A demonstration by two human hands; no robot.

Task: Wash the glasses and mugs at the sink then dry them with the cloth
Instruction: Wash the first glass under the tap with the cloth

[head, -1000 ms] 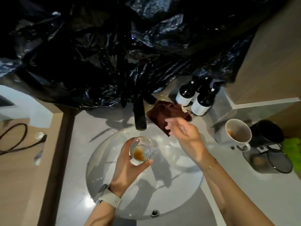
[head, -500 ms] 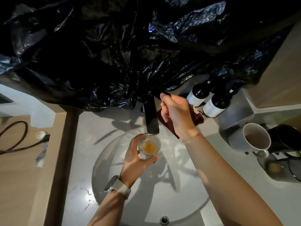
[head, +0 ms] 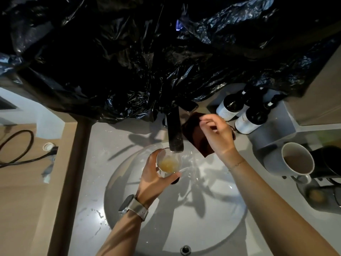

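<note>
My left hand (head: 153, 180) grips a small clear glass (head: 168, 163) holding pale amber, frothy liquid, right under the tip of the dark faucet spout (head: 175, 133) over the round sink basin (head: 184, 222). My right hand (head: 217, 134) hovers with loosely curled fingers over a dark brown cloth (head: 193, 137) lying behind the basin, and I see nothing held in it. A white mug (head: 297, 160) and a black mug (head: 330, 161) stand on the counter at the right. Another clear glass (head: 316, 195) with brown residue sits in front of them.
Black plastic sheeting (head: 147, 52) hangs over the back wall and the faucet base. Dark bottles with white labels (head: 230, 108) stand at the back right beside a grey box (head: 276, 126). A black cable (head: 18, 150) lies on the wooden surface to the left.
My right hand reached to the faucet handle and has now drawn back right, above the cloth. The glass rose under the spout, and its liquid looks paler and fuller.
</note>
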